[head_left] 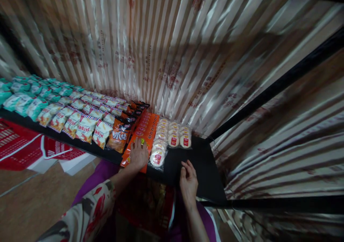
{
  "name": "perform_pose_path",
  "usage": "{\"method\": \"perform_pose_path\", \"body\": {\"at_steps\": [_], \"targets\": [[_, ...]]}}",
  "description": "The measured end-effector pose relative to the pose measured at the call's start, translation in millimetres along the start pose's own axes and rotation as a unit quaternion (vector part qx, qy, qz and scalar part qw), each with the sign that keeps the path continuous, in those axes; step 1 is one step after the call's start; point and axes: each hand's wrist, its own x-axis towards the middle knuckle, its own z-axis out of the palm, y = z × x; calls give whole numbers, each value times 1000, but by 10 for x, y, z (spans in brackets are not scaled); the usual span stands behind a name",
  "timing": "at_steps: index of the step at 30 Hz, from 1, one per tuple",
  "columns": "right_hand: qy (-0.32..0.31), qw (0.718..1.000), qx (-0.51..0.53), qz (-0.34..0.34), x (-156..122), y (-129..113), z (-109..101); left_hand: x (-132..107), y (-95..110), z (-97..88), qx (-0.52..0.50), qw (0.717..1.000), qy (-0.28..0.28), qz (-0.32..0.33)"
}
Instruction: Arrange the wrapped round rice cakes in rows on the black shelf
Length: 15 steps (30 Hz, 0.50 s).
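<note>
Resting palm down with its fingers stretched out and apart, the left grip [139, 154] lies on flat orange packets [143, 127], which extend beneath it and on toward 1 o'clock in two strips; how many are stacked there cannot be told. The right grip [189, 181], at 4 o'clock from the left, holds nothing, its fingers loosely bent and the thumb near them, by the bare end of the black shelf [205, 170]. At 2 to 3 o'clock from the left grip, just beside the orange packets, are round white biscuits [157, 158] in clear wrap, in three columns, each with one red label at its front. At 10 o'clock, one orange-and-black bag [118, 136] stands foremost, darker ones behind it. Beyond it, five white snack bags [85, 129] make up the front row, with more rows behind; then come teal bags [36, 107], too crowded to count. Two red baskets [16, 145] sit below the shelf at 9 o'clock. A striped curtain [161, 55] hangs behind, toward 12 o'clock.
</note>
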Motion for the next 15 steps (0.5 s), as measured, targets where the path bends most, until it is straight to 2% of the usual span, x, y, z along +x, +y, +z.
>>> {"method": "perform_pose_path", "body": {"at_steps": [8, 12, 15], "targets": [[-16, 1000, 17, 5, -229, -51, -126, 6, 6, -53, 2, 1000, 6, 19], [-16, 1000, 22, 2, -330, -47, -151, -40, 87, -197, -25, 999, 3, 31], [-9, 1000, 27, -9, -431, -71, -132, -173, 177, -314, -78, 995, 6, 54]]}}
